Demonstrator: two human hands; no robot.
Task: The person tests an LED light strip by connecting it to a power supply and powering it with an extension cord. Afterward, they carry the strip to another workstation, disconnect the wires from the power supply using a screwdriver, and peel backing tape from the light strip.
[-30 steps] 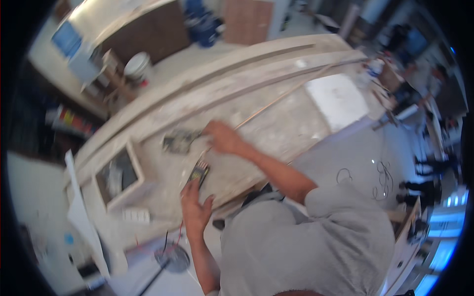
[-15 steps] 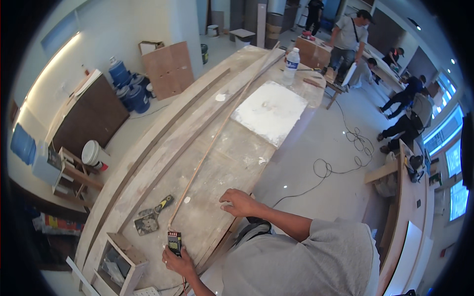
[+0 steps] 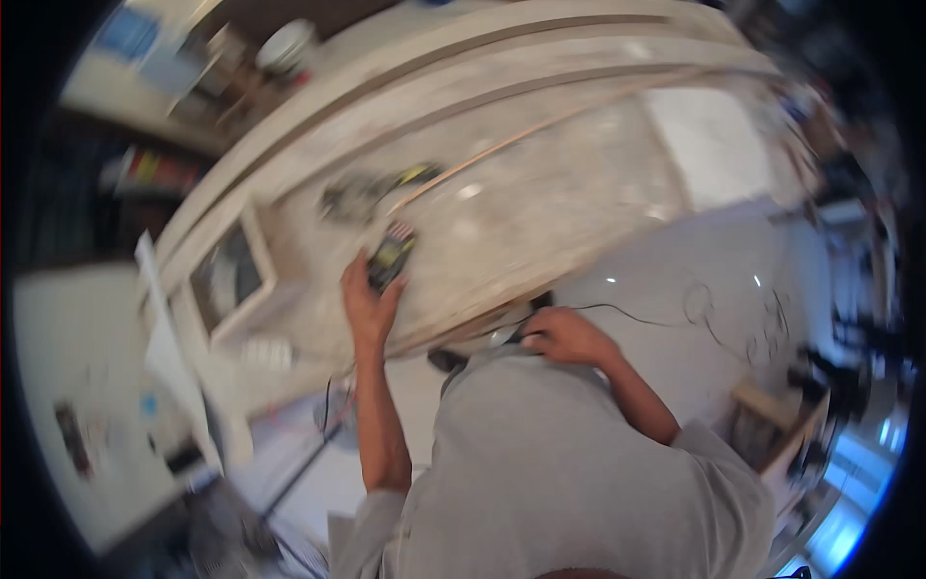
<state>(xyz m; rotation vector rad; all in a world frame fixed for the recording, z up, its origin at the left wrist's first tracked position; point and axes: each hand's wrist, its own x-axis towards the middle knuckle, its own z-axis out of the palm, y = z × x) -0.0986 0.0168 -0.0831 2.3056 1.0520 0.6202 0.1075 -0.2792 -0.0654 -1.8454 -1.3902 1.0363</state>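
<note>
My left hand (image 3: 371, 294) grips a small dark device (image 3: 394, 253) with a yellow label and a row of terminals, on the worn workbench (image 3: 540, 198). A thin copper-coloured strip (image 3: 521, 135) runs from near the device toward the far right. Behind the device lie a dirty flat tool (image 3: 352, 198) and a black-and-yellow handle (image 3: 418, 175), both blurred. At my waist, just off the bench's near edge, my right hand (image 3: 564, 336) has curled fingers; what they hold, if anything, is hidden.
A wooden box (image 3: 260, 246) and a white power strip (image 3: 268, 352) sit at left; a white board (image 3: 704, 145) lies at the bench's right. Long curved wooden rails (image 3: 463, 72) run along the far side. A cable (image 3: 637, 317) coils on the floor. Blurred dark shapes crowd the right.
My right hand has come back from over the bench to my waist and its fingers have curled. My left hand still holds the device. The view has swung down toward my body.
</note>
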